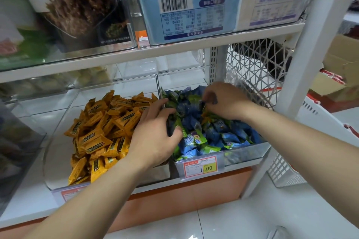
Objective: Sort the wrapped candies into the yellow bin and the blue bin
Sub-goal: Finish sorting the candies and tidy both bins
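1. Both hands down in the blue bin (244, 152), the right-hand compartment on the lower shelf (136, 57); neither over the yellow bin (56, 153), just beside it to the left.
2. Left hand (155, 139): fingers (168, 111) curled into the near-left part of the heap, gripping a clump of blue candies (231, 137), green-ended wrappers showing under the thumb.
3. Right hand (228, 101): farther back in the same bin; thumb and forefinger pinching one dark wrapper at the rear of the heap; remaining fingers curled.
4. Yellow candies (101, 134): heaped in their own bin; no yellow wrapper plainly seen among the blue.
5. Governing relation: divider between the bins touching the left hand's outer edge; left hand the nearer for any transfer leftwards, right hand well apart from it.
6. Wrappers at all angles; no common long axis; likely lift straight up and across.
7. Price tag (200, 167) on the blue bin's front; white basket (258, 71) beyond, untouched.
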A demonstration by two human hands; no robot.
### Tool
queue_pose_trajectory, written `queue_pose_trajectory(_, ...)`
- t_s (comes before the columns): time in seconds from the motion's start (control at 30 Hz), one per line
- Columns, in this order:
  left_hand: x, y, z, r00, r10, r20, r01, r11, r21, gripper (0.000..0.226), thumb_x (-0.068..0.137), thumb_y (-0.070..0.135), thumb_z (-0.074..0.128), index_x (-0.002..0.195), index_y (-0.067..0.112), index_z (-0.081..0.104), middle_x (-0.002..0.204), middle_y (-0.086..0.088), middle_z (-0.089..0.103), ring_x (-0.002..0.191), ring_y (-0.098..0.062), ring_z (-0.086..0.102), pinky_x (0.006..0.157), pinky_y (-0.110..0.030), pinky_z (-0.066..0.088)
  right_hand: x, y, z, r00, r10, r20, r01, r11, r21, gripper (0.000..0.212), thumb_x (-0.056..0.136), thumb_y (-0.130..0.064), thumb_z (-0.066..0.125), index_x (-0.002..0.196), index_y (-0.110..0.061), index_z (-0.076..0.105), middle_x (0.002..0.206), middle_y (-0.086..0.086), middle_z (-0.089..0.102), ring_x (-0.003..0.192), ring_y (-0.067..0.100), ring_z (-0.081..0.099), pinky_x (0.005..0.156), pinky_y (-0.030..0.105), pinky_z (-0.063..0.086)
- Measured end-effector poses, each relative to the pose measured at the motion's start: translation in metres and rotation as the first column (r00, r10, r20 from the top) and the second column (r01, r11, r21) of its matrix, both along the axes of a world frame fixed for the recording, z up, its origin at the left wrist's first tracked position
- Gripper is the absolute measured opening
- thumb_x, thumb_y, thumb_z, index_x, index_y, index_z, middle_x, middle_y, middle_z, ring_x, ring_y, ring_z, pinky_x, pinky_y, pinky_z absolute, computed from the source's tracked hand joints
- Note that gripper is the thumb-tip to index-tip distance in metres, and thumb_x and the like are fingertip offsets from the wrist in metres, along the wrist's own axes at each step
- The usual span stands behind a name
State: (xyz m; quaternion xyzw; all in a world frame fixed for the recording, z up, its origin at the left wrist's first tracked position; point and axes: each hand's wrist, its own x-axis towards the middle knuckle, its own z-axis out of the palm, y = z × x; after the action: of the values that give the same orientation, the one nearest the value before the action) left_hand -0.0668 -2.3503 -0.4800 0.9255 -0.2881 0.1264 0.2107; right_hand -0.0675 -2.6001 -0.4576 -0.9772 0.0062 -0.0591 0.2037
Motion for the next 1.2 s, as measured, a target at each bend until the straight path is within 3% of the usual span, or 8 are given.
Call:
queue_pose_trajectory(0.1, 0.000, 0.001, 0.000, 1.000, -0.007, -0.008, 0.007, 1.000, 0.002, 0.050, 0.085, 0.051, 0.055, 0.130, 0.030, 0.056, 0.152, 0.014, 0.030, 0.138, -0.015, 0.032, 0.102, -0.032, 0.041, 0.001, 0.002, -0.005, 0.945, 0.170, -0.279, -0.179, 0.984, -0.006, 0.041, 0.081, -0.038, 0.074, 0.121, -0.036, 0.064, 0.115, -0.014, 0.060, 0.106, 0.014, 0.060, 0.088, 0.031, 0.053)
queue_pose_trajectory(0.17, 0.000, 0.001, 0.000, 1.000, -0.012, -0.013, 0.012, 1.000, 0.000, 0.049, 0.086, 0.051, 0.055, 0.130, 0.030, 0.056, 0.152, 0.014, 0.030, 0.138, -0.015, 0.032, 0.102, -0.031, 0.041, 0.005, -0.002, -0.011, 0.933, 0.143, -0.332, -0.200, 0.969, -0.144, 0.059, 0.080, -0.045, 0.075, 0.135, -0.035, 0.056, 0.130, -0.007, 0.055, 0.114, 0.020, 0.056, 0.095, 0.038, 0.051)
queue_pose_trajectory(0.3, -0.001, 0.002, 0.000, 1.000, -0.016, -0.011, 0.016, 1.000, -0.001, 0.050, 0.086, 0.051, 0.054, 0.131, 0.029, 0.056, 0.152, 0.014, 0.030, 0.137, -0.014, 0.033, 0.103, -0.031, 0.040, 0.014, -0.009, -0.013, 0.892, 0.109, -0.438, -0.176, 0.978, -0.115, 0.080, 0.075, -0.050, 0.079, 0.146, -0.031, 0.046, 0.143, -0.008, 0.053, 0.122, 0.019, 0.054, 0.093, 0.029, 0.045)
queue_pose_trajectory(0.53, 0.000, 0.003, 0.001, 1.000, -0.026, -0.003, 0.026, 1.000, -0.010, 0.049, 0.084, 0.053, 0.053, 0.128, 0.031, 0.058, 0.151, 0.014, 0.031, 0.136, -0.015, 0.035, 0.101, -0.030, 0.040, 0.011, -0.006, -0.010, 0.956, 0.083, -0.283, -0.139, 0.973, -0.183, 0.046, 0.078, -0.055, 0.075, 0.117, -0.034, 0.064, 0.107, -0.014, 0.059, 0.098, 0.015, 0.058, 0.076, 0.030, 0.045)
queue_pose_trajectory(0.73, -0.001, 0.002, 0.011, 0.998, -0.038, -0.048, 0.039, 0.999, 0.013, 0.051, 0.087, 0.052, 0.057, 0.133, 0.031, 0.053, 0.151, 0.012, 0.032, 0.138, -0.014, 0.034, 0.105, -0.031, 0.041, -0.008, -0.012, 0.015, 0.993, 0.044, -0.112, -0.035, 0.996, 0.084, 0.018, 0.086, -0.048, 0.071, 0.097, -0.037, 0.062, 0.093, -0.023, 0.058, 0.087, 0.006, 0.058, 0.066, 0.020, 0.040)
queue_pose_trajectory(0.93, -0.011, -0.006, 0.031, 1.000, 0.002, -0.010, -0.003, 0.998, -0.061, 0.058, 0.090, 0.052, 0.057, 0.142, 0.028, 0.046, 0.142, 0.003, 0.051, 0.134, -0.020, 0.039, 0.102, -0.035, 0.043, -0.024, 0.010, 0.045, 0.993, -0.102, 0.067, 0.086, 0.973, 0.215, 0.016, 0.089, -0.047, 0.067, 0.094, -0.033, 0.061, 0.090, -0.014, 0.066, 0.083, 0.014, 0.064, 0.075, 0.034, 0.052)
queue_pose_trajectory(1.07, -0.019, -0.016, 0.038, 0.994, -0.090, -0.067, 0.076, 0.977, -0.199, 0.067, 0.092, 0.056, 0.054, 0.150, 0.028, 0.034, 0.139, 0.000, 0.056, 0.129, -0.020, 0.047, 0.101, -0.037, 0.047, -0.040, 0.036, 0.055, 0.993, -0.053, 0.109, -0.005, 0.880, 0.474, 0.012, 0.088, -0.030, 0.073, 0.086, -0.019, 0.067, 0.076, -0.005, 0.072, 0.068, 0.011, 0.067, 0.067, 0.028, 0.050)
queue_pose_trajectory(1.2, -0.018, -0.018, 0.040, 0.954, -0.205, -0.221, 0.075, 0.872, -0.483, 0.064, 0.093, 0.050, 0.059, 0.149, 0.031, 0.036, 0.123, 0.011, 0.061, 0.105, -0.008, 0.061, 0.090, -0.022, 0.052, -0.050, 0.059, 0.052, 0.996, -0.089, 0.022, 0.036, 0.595, 0.803, 0.016, 0.092, -0.025, 0.070, 0.094, -0.010, 0.067, 0.083, 0.009, 0.073, 0.070, 0.019, 0.070, 0.070, 0.034, 0.059)
